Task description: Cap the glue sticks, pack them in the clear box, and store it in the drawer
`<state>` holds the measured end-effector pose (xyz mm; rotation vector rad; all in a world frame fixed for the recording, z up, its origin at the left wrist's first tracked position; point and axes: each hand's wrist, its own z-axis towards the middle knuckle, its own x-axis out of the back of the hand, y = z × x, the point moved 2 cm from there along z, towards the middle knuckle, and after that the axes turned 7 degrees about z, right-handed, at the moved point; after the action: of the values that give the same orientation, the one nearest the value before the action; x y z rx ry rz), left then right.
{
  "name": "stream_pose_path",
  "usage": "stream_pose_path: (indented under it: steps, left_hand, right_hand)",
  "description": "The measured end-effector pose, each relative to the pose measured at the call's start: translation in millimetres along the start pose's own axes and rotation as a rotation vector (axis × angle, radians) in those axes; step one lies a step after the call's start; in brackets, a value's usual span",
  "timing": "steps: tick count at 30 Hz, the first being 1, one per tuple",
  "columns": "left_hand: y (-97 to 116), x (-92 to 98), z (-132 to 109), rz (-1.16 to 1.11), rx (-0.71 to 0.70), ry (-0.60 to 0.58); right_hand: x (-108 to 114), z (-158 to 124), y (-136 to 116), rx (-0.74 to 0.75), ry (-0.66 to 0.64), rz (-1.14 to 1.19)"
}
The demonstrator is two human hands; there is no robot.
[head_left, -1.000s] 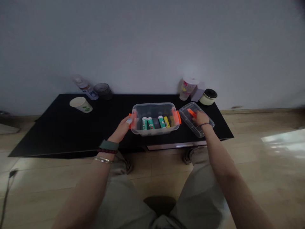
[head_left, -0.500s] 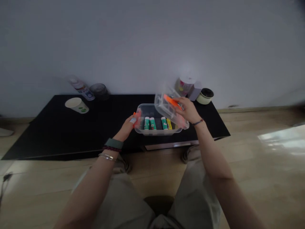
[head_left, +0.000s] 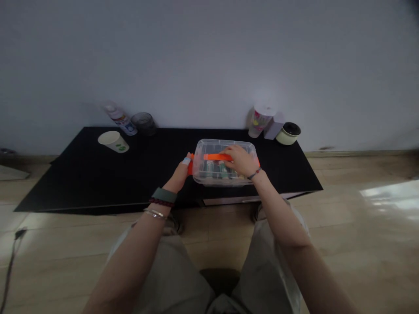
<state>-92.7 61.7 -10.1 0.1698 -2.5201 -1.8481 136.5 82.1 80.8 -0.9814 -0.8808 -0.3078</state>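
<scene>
Right hand (head_left: pixel 241 161) closed on the orange handle (head_left: pixel 214 157) of the clear lid (head_left: pixel 209 145), which lies over the box (head_left: pixel 224 185) on the black table (head_left: pixel 153 168); left hand (head_left: pixel 181 172) at the side latch (head_left: pixel 190 167), grip indiscernible. Apparent step: lid placement — next move calls for even seating.

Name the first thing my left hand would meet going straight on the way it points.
Most likely the orange latch on the left end of the clear box. The left hand points toward it, its fingertips right beside or against it; depth is unclear.
</scene>
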Motion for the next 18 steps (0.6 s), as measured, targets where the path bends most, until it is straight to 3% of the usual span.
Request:
stream_pose_path:
  steps: [2, 4, 8, 11, 18]
  left_hand:
    - [-0.1, 0.8, 0.5, 0.029, 0.003, 0.006]
    - [0.8, 0.6, -0.4, 0.062, -0.025, -0.002]
    - [3.4, -0.6, -4.4, 0.116, -0.098, -0.017]
    - [3.9, -1.2, -5.8, 0.121, -0.127, 0.005]
    - [4.7, -6.2, -9.5, 0.023, -0.145, 0.012]
  right_hand:
    - [2.8, -3.6, 1.8, 0.033, -0.028, -0.003]
    - [11.0, -9.9, 9.5, 0.005, 0.023, -0.021]
    - [30.7, -27.6, 38.5, -0.285, 0.205, -0.092]
    - [34.7, -38.9, 60.1, -0.479, 0.232, -0.087]
    - [17.7, -41.2, 88.0, -0.472, 0.304, 0.15]
